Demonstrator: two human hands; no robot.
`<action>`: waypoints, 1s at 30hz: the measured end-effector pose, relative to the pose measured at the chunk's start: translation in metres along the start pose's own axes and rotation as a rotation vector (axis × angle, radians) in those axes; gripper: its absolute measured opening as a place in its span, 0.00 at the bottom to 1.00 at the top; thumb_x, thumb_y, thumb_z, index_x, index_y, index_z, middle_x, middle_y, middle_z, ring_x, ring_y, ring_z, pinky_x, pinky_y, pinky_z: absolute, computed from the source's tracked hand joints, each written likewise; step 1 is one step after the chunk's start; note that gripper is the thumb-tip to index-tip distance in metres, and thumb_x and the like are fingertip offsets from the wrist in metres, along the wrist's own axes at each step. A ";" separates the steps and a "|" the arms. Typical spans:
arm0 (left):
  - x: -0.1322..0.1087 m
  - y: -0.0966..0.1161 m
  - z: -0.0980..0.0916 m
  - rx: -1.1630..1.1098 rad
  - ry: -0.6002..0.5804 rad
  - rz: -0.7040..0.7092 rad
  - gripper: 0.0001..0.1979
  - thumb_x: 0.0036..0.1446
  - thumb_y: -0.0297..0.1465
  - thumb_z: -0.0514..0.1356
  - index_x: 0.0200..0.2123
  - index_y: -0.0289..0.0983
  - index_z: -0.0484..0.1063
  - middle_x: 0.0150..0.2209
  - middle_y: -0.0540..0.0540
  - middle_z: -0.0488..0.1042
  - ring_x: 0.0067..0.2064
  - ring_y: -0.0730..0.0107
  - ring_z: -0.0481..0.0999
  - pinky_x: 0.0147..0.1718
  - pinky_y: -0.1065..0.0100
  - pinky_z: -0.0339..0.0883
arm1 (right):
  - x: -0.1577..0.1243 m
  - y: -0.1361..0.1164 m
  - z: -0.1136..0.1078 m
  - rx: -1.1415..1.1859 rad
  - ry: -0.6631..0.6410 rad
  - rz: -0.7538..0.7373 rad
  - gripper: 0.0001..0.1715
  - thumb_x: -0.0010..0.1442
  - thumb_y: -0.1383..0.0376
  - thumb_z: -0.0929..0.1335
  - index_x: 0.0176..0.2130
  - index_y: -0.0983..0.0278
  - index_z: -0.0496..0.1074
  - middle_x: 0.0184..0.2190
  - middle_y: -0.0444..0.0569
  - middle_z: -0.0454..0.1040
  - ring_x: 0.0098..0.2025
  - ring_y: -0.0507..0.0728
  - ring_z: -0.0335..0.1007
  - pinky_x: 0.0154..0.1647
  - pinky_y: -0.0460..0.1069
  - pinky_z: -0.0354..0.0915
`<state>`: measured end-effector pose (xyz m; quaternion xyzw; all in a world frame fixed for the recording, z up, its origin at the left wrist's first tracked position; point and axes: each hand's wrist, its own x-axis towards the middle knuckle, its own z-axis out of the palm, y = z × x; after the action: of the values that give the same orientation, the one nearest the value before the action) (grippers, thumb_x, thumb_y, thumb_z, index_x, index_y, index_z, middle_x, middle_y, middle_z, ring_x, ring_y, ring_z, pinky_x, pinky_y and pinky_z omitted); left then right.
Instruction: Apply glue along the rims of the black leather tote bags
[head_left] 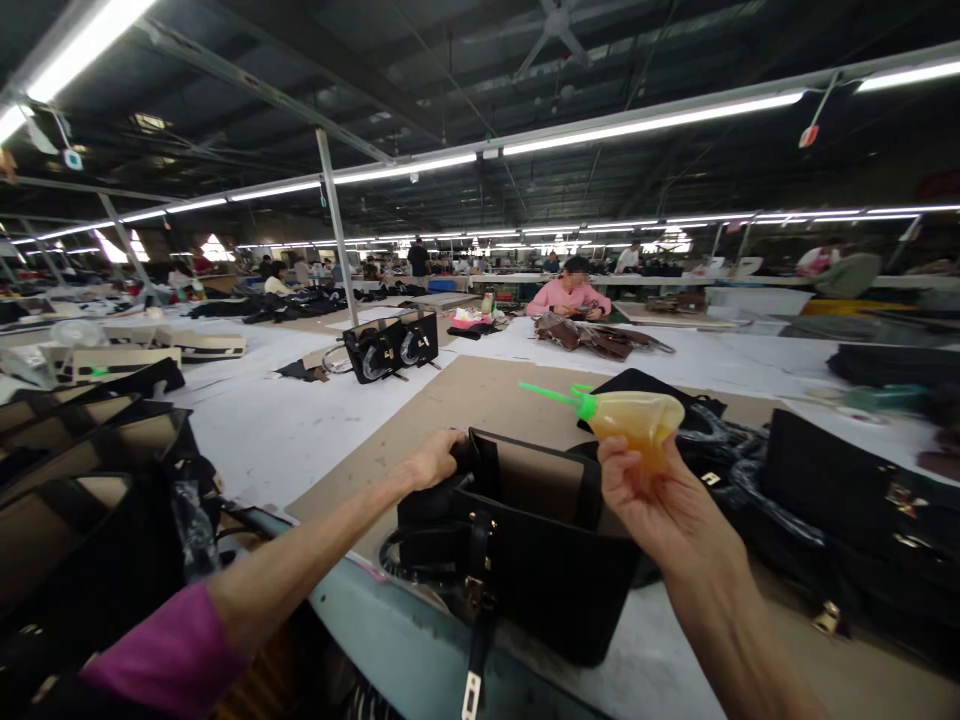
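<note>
A black handbag (pixel 547 560) stands open at the table's near edge, its beige lining showing. A strap with a metal end hangs down its front. My left hand (pixel 436 458) is closed on the bag's upper left edge; its fingertips are partly hidden. Above the bag's right side, my right hand (pixel 649 490) grips a soft squeeze bottle (pixel 637 415) of yellowish liquid. The bottle lies on its side in the air, and its long green nozzle points left, beyond the bag's far rim.
More black bags crowd the left (pixel 90 470) and the right (pixel 855 500). Two finished-looking handbags (pixel 394 347) stand farther back near a metal post (pixel 337 230). Across the table, a person in pink (pixel 571 295) sits behind brown pieces (pixel 592 337). Brown board (pixel 480 390) covers part of the tabletop.
</note>
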<state>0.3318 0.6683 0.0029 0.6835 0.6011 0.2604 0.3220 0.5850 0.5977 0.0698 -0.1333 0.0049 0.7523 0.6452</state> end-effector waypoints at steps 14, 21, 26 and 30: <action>0.031 -0.021 0.028 -0.417 0.065 0.190 0.07 0.48 0.22 0.49 0.31 0.38 0.59 0.26 0.54 0.62 0.29 0.76 0.64 0.30 0.74 0.60 | 0.010 -0.005 0.000 -0.006 0.104 -0.095 0.29 0.48 0.76 0.71 0.49 0.62 0.66 0.33 0.49 0.65 0.26 0.56 0.67 0.18 0.46 0.71; 0.027 -0.007 0.024 -0.202 0.104 0.158 0.15 0.49 0.41 0.60 0.33 0.40 0.57 0.29 0.54 0.63 0.34 0.70 0.66 0.36 0.68 0.61 | 0.015 -0.003 -0.003 -0.032 0.173 -0.117 0.35 0.43 0.76 0.71 0.50 0.58 0.63 0.31 0.46 0.64 0.24 0.54 0.66 0.17 0.44 0.71; 0.039 -0.001 0.031 0.014 0.189 0.025 0.19 0.43 0.39 0.64 0.33 0.40 0.57 0.28 0.53 0.64 0.33 0.65 0.68 0.32 0.66 0.59 | 0.016 -0.005 -0.005 -0.069 0.149 -0.100 0.34 0.46 0.75 0.69 0.51 0.57 0.60 0.31 0.46 0.64 0.25 0.54 0.67 0.20 0.45 0.72; 0.039 -0.006 0.035 -0.040 0.252 -0.097 0.23 0.42 0.37 0.64 0.39 0.39 0.57 0.32 0.50 0.68 0.35 0.64 0.71 0.33 0.66 0.62 | 0.014 -0.004 -0.002 -0.052 0.178 -0.104 0.31 0.48 0.74 0.69 0.50 0.58 0.62 0.34 0.48 0.65 0.24 0.53 0.66 0.19 0.44 0.71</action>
<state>0.3590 0.7026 -0.0258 0.6089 0.6637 0.3405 0.2697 0.5876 0.6117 0.0655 -0.2163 0.0357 0.7027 0.6768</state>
